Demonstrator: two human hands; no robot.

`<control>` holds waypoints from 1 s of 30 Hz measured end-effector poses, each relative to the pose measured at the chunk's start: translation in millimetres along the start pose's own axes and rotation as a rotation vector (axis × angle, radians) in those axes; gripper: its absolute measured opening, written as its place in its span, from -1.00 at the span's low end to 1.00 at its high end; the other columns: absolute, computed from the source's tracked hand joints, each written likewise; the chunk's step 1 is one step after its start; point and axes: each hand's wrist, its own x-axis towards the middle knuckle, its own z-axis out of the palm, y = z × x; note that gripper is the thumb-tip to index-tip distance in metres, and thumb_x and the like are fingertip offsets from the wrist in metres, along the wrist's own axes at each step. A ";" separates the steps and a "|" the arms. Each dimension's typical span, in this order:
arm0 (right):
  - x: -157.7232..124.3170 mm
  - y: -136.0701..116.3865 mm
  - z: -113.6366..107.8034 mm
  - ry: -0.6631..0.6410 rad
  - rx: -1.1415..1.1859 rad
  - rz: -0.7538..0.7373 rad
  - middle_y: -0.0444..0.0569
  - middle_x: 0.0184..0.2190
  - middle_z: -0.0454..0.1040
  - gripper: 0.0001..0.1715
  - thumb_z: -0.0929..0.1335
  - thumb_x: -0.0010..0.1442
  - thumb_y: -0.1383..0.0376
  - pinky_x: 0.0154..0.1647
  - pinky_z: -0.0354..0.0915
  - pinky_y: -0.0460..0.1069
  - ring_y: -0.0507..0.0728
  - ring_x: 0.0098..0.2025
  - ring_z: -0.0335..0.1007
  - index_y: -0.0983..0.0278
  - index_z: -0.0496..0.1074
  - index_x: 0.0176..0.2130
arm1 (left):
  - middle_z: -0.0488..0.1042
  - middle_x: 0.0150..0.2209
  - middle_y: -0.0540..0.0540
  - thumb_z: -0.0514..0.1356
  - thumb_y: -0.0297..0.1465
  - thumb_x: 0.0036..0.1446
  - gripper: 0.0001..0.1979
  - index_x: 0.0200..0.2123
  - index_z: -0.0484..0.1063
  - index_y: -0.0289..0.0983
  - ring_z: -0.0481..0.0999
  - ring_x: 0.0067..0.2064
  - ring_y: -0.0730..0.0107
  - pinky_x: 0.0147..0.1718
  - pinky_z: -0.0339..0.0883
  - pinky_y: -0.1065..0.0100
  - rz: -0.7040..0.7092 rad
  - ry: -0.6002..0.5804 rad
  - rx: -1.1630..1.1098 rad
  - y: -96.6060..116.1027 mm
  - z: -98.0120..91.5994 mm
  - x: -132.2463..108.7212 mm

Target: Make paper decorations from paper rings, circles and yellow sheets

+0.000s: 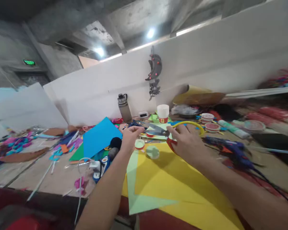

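My left hand [131, 138] reaches out over the craft table with its fingers curled together, close to a grey pair of scissors [156, 130]; what the fingers pinch is too small to make out. My right hand [187, 141] lies over the yellow paper [182, 182] with its fingers bent round a red-rimmed object [171, 144], next to a yellow ring [190, 124]. A small red-rimmed tape roll [139, 144] and a pale green disc [153, 152] sit between the hands. A light green sheet [139, 198] lies under the yellow one.
A blue sheet [99, 137] lies to the left, with paper scraps beyond it. A grey bottle [124, 108] and a white cup [163, 113] stand by the white wall. A blue glue gun [232, 150] lies to the right. Several tape rolls [210, 123] sit behind it.
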 end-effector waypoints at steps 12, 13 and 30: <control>13.8 16.6 12.0 -0.185 0.616 0.373 0.12 -0.15 0.53 -0.45 0.27 0.20 0.04 -0.16 0.31 0.09 0.27 -0.14 0.44 0.27 0.35 0.08 | 0.61 -0.19 -0.10 0.42 -0.27 -0.12 -0.53 -0.07 0.56 -0.19 0.54 -0.12 0.25 -0.20 0.32 0.39 -0.102 -1.223 0.452 40.2 -1.7 -20.6; 13.5 15.9 11.2 -0.211 0.622 0.370 0.13 -0.12 0.53 -0.44 0.27 0.21 0.03 -0.15 0.31 0.09 0.28 -0.12 0.44 0.28 0.34 0.09 | 0.61 -0.27 -0.10 0.39 -0.24 -0.07 -0.66 -0.20 0.59 -0.24 0.55 -0.21 0.30 -0.26 0.32 0.40 -0.085 -1.054 0.431 36.6 -2.7 -17.9; 8.1 20.0 25.2 -0.447 0.353 0.302 0.13 -0.13 0.58 -0.52 0.32 0.15 0.07 -0.30 0.26 0.03 0.30 -0.15 0.49 0.25 0.44 -0.01 | 0.31 0.24 -0.19 0.42 -0.27 -0.22 -0.22 0.16 0.37 -0.18 0.28 0.24 -0.06 0.17 0.17 0.10 0.053 -0.641 1.183 -11.8 -43.0 14.8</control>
